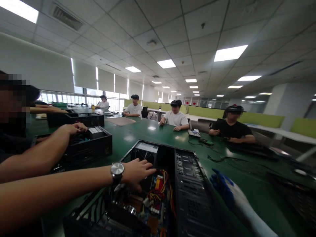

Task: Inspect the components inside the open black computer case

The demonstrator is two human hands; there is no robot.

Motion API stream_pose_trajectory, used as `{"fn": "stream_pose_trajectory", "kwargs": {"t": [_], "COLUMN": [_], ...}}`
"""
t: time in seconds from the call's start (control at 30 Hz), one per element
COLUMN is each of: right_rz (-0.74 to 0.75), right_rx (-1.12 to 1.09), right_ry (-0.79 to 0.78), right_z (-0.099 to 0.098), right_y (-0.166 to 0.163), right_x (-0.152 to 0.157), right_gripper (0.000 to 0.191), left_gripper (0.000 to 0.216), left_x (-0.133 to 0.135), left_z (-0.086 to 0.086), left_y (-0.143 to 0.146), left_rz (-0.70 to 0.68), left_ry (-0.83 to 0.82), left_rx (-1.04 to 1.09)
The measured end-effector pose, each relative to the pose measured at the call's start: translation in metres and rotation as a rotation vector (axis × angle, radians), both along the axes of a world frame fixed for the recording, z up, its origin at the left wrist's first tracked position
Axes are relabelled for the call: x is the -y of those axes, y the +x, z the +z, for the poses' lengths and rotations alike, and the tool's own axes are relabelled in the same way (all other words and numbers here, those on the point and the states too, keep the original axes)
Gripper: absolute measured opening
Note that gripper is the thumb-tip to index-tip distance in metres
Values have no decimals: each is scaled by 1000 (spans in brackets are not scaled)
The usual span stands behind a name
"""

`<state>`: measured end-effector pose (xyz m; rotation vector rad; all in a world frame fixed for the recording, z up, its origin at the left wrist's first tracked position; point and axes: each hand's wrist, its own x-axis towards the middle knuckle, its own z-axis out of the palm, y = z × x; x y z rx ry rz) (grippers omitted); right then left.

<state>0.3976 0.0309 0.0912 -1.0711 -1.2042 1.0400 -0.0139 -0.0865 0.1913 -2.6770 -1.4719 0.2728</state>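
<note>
**Left hand inside the open case**

We see an open black computer case (pixel 158 191) lying at the near edge of the green desk (pixel 158 131), its cover off. Inside show a blue board, a bundle of yellow, red and black wires (pixel 160 187) and a fan (pixel 144 155) at the far end; a perforated black panel runs along its right side. Our left hand (pixel 137 171), a watch (pixel 117 171) on its wrist, reaches over the wires with fingers loosely spread, gripping nothing that we can make out. Our right hand (pixel 227 191) wears a white glove with blue fingers and rests beside the case's right side, fingers extended, holding nothing.

Toward the desk's left edge a co-worker's hand (pixel 74 129) rests on a second case (pixel 84 144). Cables (pixel 222 158) lie toward the right edge, and people sit along the far edge.
</note>
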Motion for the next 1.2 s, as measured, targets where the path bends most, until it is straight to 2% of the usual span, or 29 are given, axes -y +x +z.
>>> {"fn": "stream_pose_trajectory", "kwargs": {"t": [0.07, 0.13, 0.23, 0.3, 0.33, 0.37, 0.43, 0.53, 0.63, 0.73, 0.87, 1.0, 1.1, 1.2], "right_rz": [87, 217, 375, 437, 472, 526, 670, 837, 913, 981, 1027, 903, 679, 381], "right_rx": [32, 159, 675, 1108, 1287, 1374, 1477, 1582, 1670, 1717, 1694, 1538, 1315, 1069], "right_ry": [34, 91, 268, 453, 540, 571, 552, 473, 421, 388, 328, 331, 390, 354], "right_z": [41, 82, 129, 143, 144, 142, 131, 105, 82, 67, 64, 92, 116, 115], "right_y": [2, -13, -69, -120, -147, -173, -221, -277, -315, -333, -332, -297, -231, -140], "right_x": [10, 20, 32, 35, 35, 32, 24, 12, 11, 16, 13, 4, 12, 50], "right_gripper": [79, 77, 55, 39, 34, 32, 26, 29, 24, 19, 21, 22, 32, 27], "left_gripper": [114, 105, 82, 78, 78, 77, 74, 68, 70, 73, 77, 81, 85, 85], "left_x": [-30, -48, -51, -41, -34, -26, -10, 10, 24, 28, 10, -21, -37, -48], "left_z": [-15, -26, -31, -26, -21, -15, -1, 20, 30, 29, 17, 0, -19, -41], "left_y": [-7, -4, 5, 4, 1, -4, -18, -38, -47, -45, -41, -32, -21, -15], "left_rz": [12, 34, 69, 84, 88, 90, 88, 90, 119, 143, 151, 106, 85, 58], "left_ry": [-61, -103, -99, -56, -34, -16, 2, -13, -39, -63, -108, -145, -148, -151], "left_rx": [-12, -21, -22, -5, 5, 17, 47, 94, 111, 114, 159, 154, 136, 112]}}
